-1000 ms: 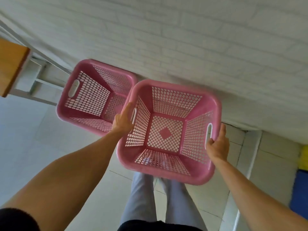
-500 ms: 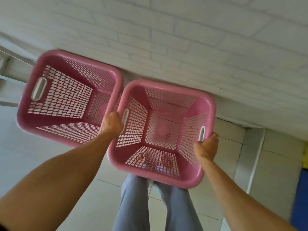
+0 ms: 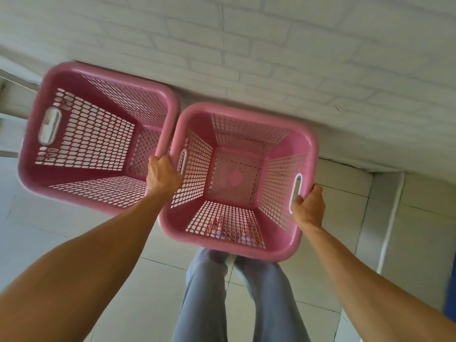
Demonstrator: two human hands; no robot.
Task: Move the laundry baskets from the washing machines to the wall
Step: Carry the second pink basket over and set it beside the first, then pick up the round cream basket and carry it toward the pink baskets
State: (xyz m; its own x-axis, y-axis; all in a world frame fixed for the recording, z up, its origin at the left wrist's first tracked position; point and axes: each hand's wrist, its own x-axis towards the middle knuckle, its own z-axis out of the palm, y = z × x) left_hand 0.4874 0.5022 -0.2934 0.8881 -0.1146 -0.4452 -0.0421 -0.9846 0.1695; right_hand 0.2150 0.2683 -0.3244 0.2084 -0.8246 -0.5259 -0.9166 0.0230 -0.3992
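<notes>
Two pink perforated laundry baskets sit side by side against the white brick wall point(image 3: 271, 58). The left basket point(image 3: 74, 188) stands by itself, nearly touching its neighbour. The right basket point(image 3: 234, 248) is empty and is held at both side handles. My left hand point(image 3: 162, 176) grips its left handle, in the narrow gap between the two baskets. My right hand point(image 3: 308, 206) grips its right handle with the fingers curled through the slot. I cannot tell if this basket rests on the floor or hangs just above it.
Pale floor tiles point(image 3: 49, 243) spread out below the baskets. My legs in grey trousers point(image 3: 214, 304) stand right behind the right basket. A metal frame point(image 3: 9, 82) shows at the far left, a white pipe or trim point(image 3: 392, 218) at the right.
The right basket has come closer to the wall and down beside the left basket. Both hands keep their hold on its handles. The view has tilted down and nearer.
</notes>
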